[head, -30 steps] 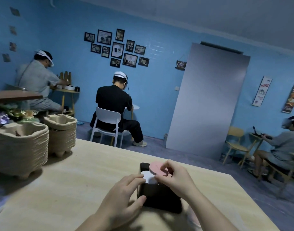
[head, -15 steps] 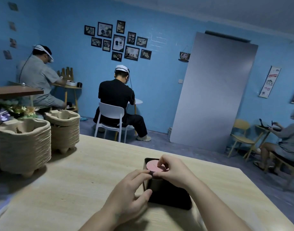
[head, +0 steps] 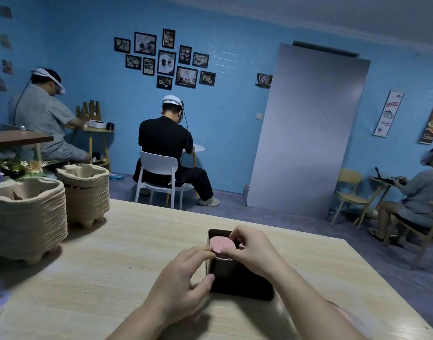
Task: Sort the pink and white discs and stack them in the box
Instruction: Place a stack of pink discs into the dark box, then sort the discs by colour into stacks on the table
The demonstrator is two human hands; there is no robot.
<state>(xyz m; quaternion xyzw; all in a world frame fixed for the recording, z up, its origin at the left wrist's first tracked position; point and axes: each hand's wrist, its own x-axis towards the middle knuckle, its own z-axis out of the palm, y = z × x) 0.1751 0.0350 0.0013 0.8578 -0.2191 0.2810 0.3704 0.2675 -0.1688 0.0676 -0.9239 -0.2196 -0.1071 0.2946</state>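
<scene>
A black box (head: pixel 237 282) stands on the wooden table (head: pixel 112 253) just in front of me. A pink disc (head: pixel 221 244) lies flat at the top of the box, on a stack whose white edge shows just beneath it. My right hand (head: pixel 253 250) pinches the pink disc at its right rim with thumb and fingers. My left hand (head: pixel 183 283) rests against the box's left side, its fingertips touching the disc's near edge and its thumb on the box's front wall. The inside of the box is hidden.
Two tall stacks of pulp cup trays (head: pixel 26 217) (head: pixel 84 192) stand at the table's left. The table's far edge (head: pixel 210 214) runs behind the box. Beyond it sit three people at small tables, with a white chair (head: pixel 159 177) and a grey panel (head: pixel 306 128) against the blue wall.
The pink disc went from tilted above a white disc to lying flat on the stack in the box. My right hand stayed on it; my head turned slightly.
</scene>
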